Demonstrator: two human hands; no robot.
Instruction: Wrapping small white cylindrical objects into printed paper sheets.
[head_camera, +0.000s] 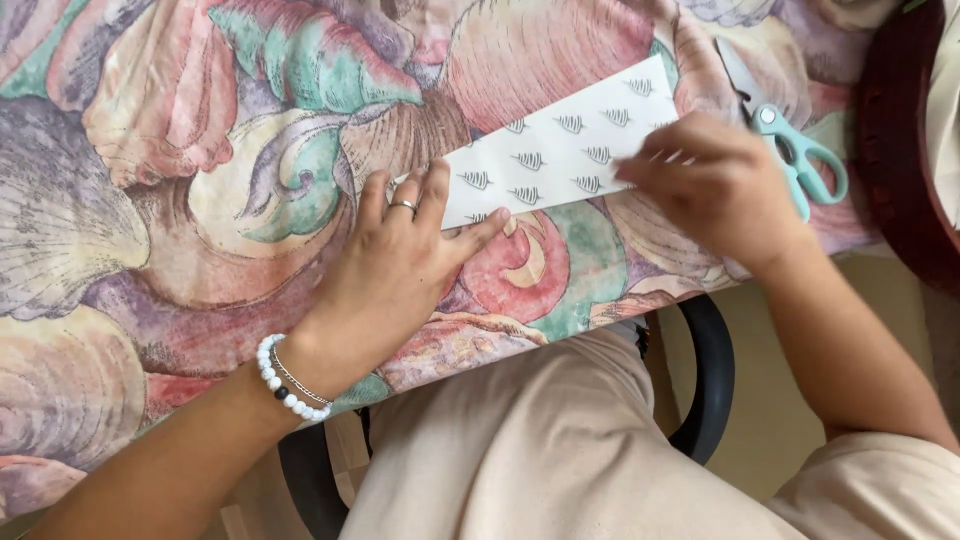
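— Where do we see the paper (560, 150)?
— Flat on the tablecloth (150, 200). The left hand (400, 265) presses its near corner, fingers spread — the right hand (715, 185) rests on the far end, fingers bunched and blurred; scissors (790, 145) lie just beside it.

left hand (400, 265): lies over the near left end of the paper strip (560, 150), so that corner and some of its small dark marks are hidden
right hand (715, 185): fingertips smeared by motion; cannot tell how they meet the strip's right end, which they cover
small marks on the strip: too small to make out
scissors (790, 145): lower handle loop partly behind the right hand
chair (710, 375): mostly hidden under the lap and tablecloth (150, 200)
dark round thing (895, 150): cut off by the right edge, kind unclear
both forearms: cut off by the frame
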